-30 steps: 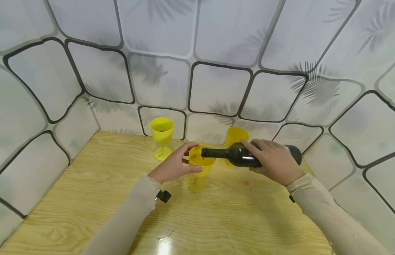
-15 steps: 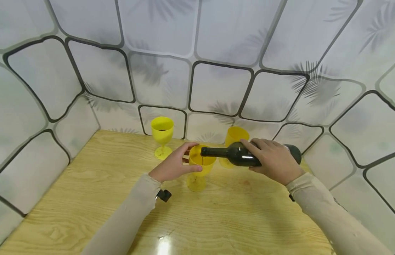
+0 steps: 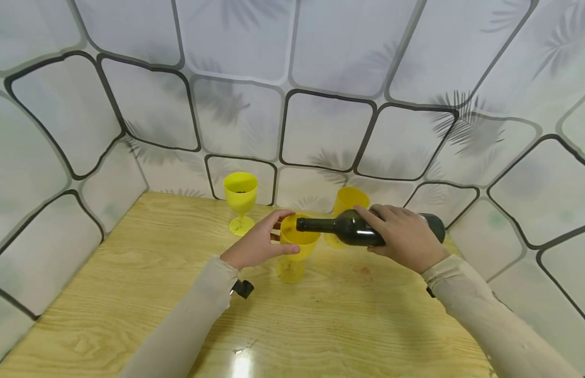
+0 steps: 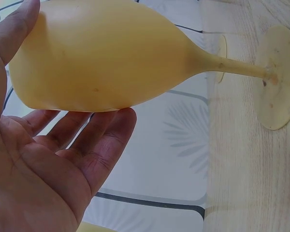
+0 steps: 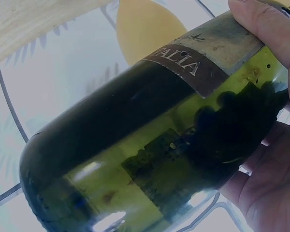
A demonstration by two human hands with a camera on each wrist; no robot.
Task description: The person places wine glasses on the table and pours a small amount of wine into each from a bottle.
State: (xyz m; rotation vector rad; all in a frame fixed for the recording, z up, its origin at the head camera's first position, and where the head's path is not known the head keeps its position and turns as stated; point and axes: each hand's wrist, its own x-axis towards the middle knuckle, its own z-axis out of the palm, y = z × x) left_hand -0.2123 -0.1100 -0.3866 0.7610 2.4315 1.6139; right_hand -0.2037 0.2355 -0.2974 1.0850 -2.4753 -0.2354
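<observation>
My left hand (image 3: 259, 244) holds a yellow goblet (image 3: 310, 249) by its bowl, thumb on the near side and fingers on the far side. In the left wrist view, the goblet (image 4: 111, 58) stands with its round foot on the wooden table. My right hand (image 3: 410, 241) grips a dark green wine bottle (image 3: 353, 231) round its body. The bottle lies nearly level, its neck pointing left with the mouth over the goblet's bowl. Seen from the right wrist, the bottle (image 5: 101, 150) carries a paper label (image 5: 183, 65), and dark liquid shows through its glass.
Another yellow goblet (image 3: 241, 199) with something dark inside stands at the back left. A third goblet (image 3: 351, 198) is behind the bottle, partly hidden by it. The wooden table (image 3: 339, 325) meets a patterned wall (image 3: 240, 121) at the back and sides.
A thin dark stream from the bottle's mouth showed half a second ago and does not show now. The bottle has shifted very slightly left; the left hand keeps its hold on the goblet.
</observation>
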